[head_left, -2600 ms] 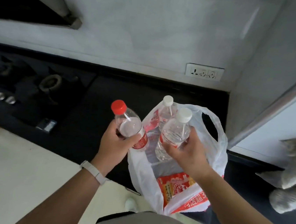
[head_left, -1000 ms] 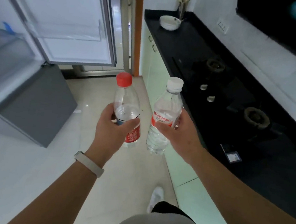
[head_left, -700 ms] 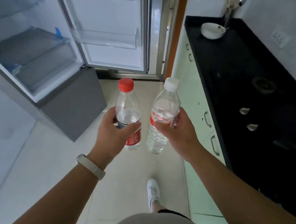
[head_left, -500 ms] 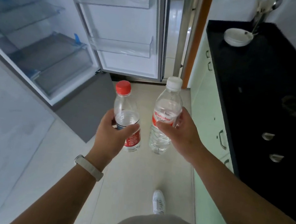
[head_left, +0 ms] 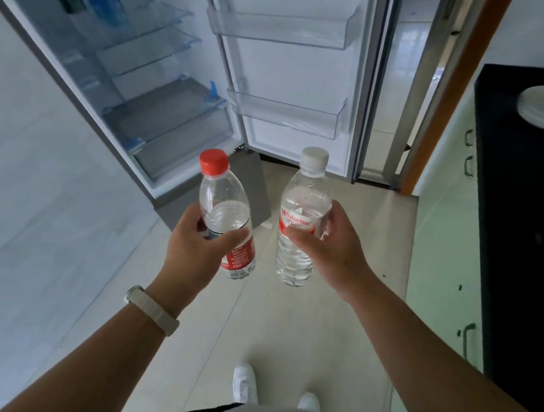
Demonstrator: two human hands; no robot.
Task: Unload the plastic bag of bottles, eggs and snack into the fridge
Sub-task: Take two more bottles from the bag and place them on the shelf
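Red-capped bottle point(head_left: 226, 214) sits gripped in the left hand point(head_left: 195, 251), white-capped bottle point(head_left: 300, 222) in the right hand point(head_left: 329, 252), facing the open fridge point(head_left: 161, 93).

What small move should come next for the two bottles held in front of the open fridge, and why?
Probably step closer and set one bottle in the lower door bin. The left hand grips the red-capped bottle, the right hand the white-capped bottle, both short of the open, empty-looking bins.

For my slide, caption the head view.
Left hand carries red-capped bottle, right hand white-capped bottle, toward open fridge.
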